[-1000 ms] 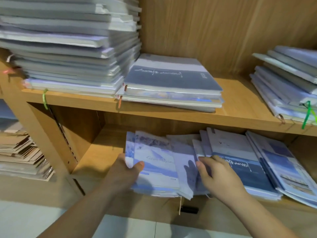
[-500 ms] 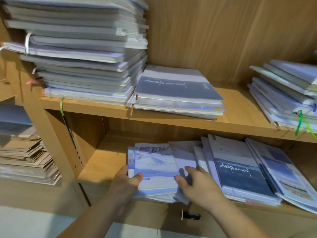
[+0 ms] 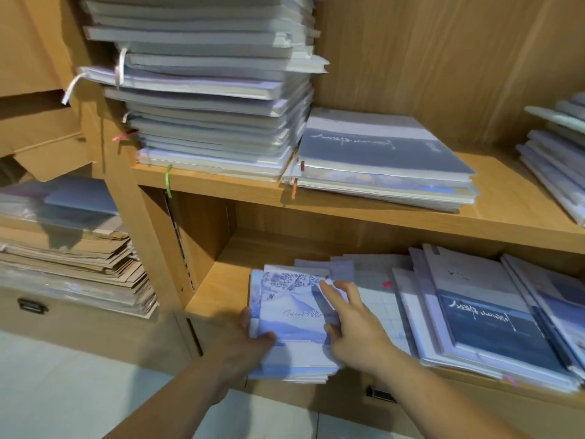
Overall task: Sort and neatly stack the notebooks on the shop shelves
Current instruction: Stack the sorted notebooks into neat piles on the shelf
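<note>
Head camera view: a person's left hand (image 3: 243, 340) is gripping the near left corner of a small notebook stack (image 3: 291, 324) on the lower shelf (image 3: 218, 280), thumb curled over the top cover, while the right hand (image 3: 351, 327) is resting flat, fingers spread, on the stack's right side. Squaring it well likely means pressing both sides inward evenly; bare shelf is lying open left of the left hand, while larger notebooks (image 3: 493, 331) are crowding just right of the right hand.

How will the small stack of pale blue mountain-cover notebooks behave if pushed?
The small stack of pale blue mountain-cover notebooks would probably shear: its edges are staggered. Thin books, likely floppy. Glossy-looking covers may slip.
</note>
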Tool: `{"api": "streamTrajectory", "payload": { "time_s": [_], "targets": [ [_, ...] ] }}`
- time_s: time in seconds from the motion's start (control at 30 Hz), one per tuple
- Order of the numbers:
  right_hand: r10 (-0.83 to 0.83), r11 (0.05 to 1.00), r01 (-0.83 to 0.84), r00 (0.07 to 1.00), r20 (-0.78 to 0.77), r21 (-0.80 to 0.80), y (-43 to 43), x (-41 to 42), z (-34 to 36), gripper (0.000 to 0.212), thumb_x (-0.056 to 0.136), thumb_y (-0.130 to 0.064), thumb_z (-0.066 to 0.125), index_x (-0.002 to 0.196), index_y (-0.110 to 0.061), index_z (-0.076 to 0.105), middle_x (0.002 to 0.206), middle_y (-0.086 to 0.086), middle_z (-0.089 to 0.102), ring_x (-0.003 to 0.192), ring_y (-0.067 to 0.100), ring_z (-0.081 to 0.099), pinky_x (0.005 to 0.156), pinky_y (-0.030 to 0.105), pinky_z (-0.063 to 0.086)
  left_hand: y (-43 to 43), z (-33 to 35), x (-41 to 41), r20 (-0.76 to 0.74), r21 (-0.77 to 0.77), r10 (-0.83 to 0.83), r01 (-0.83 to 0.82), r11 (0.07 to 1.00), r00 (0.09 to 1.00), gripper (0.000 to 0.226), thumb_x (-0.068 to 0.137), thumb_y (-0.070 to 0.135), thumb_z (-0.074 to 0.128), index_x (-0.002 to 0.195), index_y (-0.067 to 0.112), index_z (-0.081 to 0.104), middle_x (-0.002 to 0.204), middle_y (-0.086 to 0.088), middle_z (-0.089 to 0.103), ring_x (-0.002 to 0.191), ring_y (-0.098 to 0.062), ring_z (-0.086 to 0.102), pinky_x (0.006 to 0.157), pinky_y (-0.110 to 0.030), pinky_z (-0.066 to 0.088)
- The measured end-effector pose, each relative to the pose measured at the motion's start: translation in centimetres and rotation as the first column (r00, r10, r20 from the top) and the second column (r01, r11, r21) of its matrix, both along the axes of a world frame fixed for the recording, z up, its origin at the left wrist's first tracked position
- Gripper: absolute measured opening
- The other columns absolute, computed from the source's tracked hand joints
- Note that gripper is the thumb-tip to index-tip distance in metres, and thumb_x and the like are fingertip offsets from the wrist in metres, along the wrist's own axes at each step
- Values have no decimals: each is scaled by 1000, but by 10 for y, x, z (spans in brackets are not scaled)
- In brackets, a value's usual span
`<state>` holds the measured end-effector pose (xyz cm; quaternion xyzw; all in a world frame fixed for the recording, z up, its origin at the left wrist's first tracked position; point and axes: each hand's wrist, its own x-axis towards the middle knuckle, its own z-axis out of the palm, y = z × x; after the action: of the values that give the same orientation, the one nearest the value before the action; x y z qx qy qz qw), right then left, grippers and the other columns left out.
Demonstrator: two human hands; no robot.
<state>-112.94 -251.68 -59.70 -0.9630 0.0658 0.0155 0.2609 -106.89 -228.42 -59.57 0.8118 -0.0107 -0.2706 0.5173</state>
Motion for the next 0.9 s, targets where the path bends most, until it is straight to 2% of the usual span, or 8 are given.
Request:
{"api": "streamTrajectory", "payload": {
  "time_s": [0.13, 0.23, 0.4, 0.53, 0.7, 0.8, 0.83, 0.9],
  "targets": [
    [90, 982, -86, 996, -15, 165, -6, 4, 1, 80, 93, -5, 53, 158, -42, 23, 145, -16, 20, 87, 3, 56, 68, 13, 40, -2, 3, -5, -96, -112, 0, -11, 994, 995, 68, 90, 28, 78, 147, 34, 42, 123, 10, 70, 107, -14, 69, 72, -25, 59],
    [125, 954, -110, 992, -35, 279, -1, 2, 3, 74, 99, -6, 50, 160, -36, 21, 143, -13, 23, 89, -8, 52, 74, 9, 41, -3, 11, -4, -113, -203, 76, -97, 974, 991, 71, 82, 21, 85, 140, 40, 48, 119, 6, 74, 106, -23, 72, 84, -44, 61],
    [-126, 926, 135, 991, -46, 352, -8, -8, 21, 66, 105, -44, 50, 162, -26, 23, 150, -7, 31, 95, -7, 58, 73, 3, 43, -18, 39, -26, -98, -322, 64, -93, 942, 993, 68, 91, 16, 77, 143, 43, 42, 120, 6, 73, 105, -23, 73, 87, -48, 62],
    [-194, 877, 255, 963, -185, 407, -8, -26, 40, 84, 93, -73, 48, 162, -39, 15, 159, -11, 39, 137, 19, 49, 103, 26, 38, -14, 53, -51, -17, -402, 95, -94, 911, 995, 70, 90, 19, 77, 143, 44, 40, 120, 7, 73, 101, -19, 75, 81, -42, 64],
    [-272, 580, 329, 940, -204, 745, 16, -62, 70, 68, 96, -50, 66, 155, -49, 31, 140, -3, 63, 119, 26, 66, 111, 50, 47, 20, 80, -80, 47, -485, 36, -9, 875, 998, 85, 85, 21, 81, 150, 48, 33, 120, 7, 74, 103, -25, 75, 82, -48, 63],
    [-318, 620, 271, 945, -80, 737, 31, -90, 94, 64, 101, -35, 63, 155, -46, 31, 115, 3, 75, 101, 25, 73, 93, 40, 60, 34, 96, -104, 78, -507, 11, 31, 862, 997, 92, 81, 30, 80, 151, 57, 27, 124, 12, 72, 106, -21, 74, 85, -48, 62],
    [-307, 669, 241, 951, -34, 703, 38, -102, 104, 66, 102, -34, 60, 158, -44, 27, 120, -7, 72, 99, 14, 71, 86, 27, 59, 38, 100, -114, 100, -511, -14, 64, 857, 995, 91, 81, 33, 79, 151, 57, 25, 125, 13, 72, 108, -19, 73, 87, -46, 62],
    [-288, 780, 203, 956, 52, 593, 52, -128, 124, 68, 105, -34, 54, 162, -36, 19, 153, -19, 44, 134, 4, 50, 104, 18, 44, 46, 108, -131, 174, -492, -55, 135, 860, 983, 84, 84, 36, 76, 151, 53, 29, 127, 15, 71, 112, -15, 71, 89, -40, 62]
  ]
}}
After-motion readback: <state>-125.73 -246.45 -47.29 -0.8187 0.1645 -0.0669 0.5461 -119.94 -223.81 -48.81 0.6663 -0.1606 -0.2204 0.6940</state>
